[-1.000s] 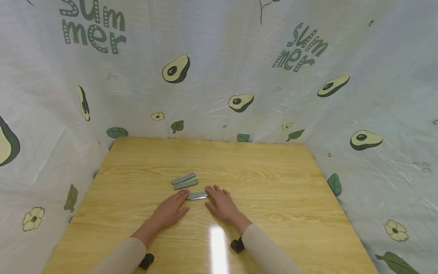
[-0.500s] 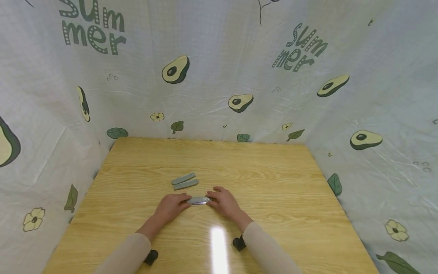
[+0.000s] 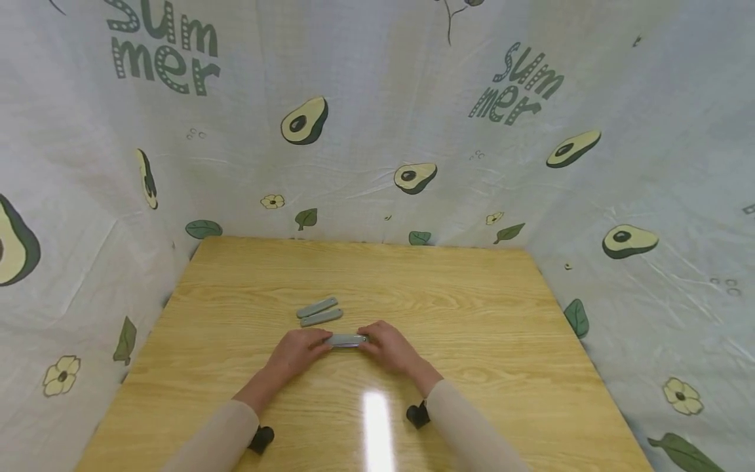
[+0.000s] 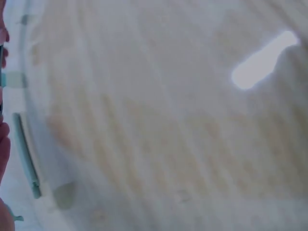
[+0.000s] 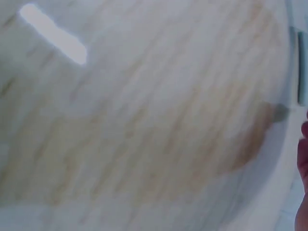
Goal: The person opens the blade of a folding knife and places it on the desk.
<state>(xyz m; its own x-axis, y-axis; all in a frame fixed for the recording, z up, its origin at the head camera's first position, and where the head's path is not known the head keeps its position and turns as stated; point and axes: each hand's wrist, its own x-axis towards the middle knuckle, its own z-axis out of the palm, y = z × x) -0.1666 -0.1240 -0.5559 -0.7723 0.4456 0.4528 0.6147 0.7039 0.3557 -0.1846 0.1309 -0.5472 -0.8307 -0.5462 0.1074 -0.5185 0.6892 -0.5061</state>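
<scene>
A slim grey object (image 3: 347, 341) with a silvery strip along its lower edge is lying crosswise just below the centre of the head view, spanning the gap between two hands. Whether it is touching the bench or being held slightly above it cannot be told. The left hand (image 3: 297, 351) is gripping its left end, the fingers bent and nearly closed with the thumb below; the right hand (image 3: 389, 347) is pinching its right end in the same way, the fingertips brought close together. Just above and slightly left, an upper grey piece (image 3: 316, 307) and a lower grey piece (image 3: 321, 318) are lying side by side, both slanting up to the right. The wood-grained bench (image 3: 460, 301) is supporting them and, at lower centre, reflecting a bright white streak (image 3: 377, 429). Pale sleeves are entering from the bottom edge, each with a small black device (image 3: 261, 439) showing near the cuff. A white cloth (image 3: 366, 72) printed with avocados, leaves and lettering is enclosing the bench behind and at both sides.
</scene>
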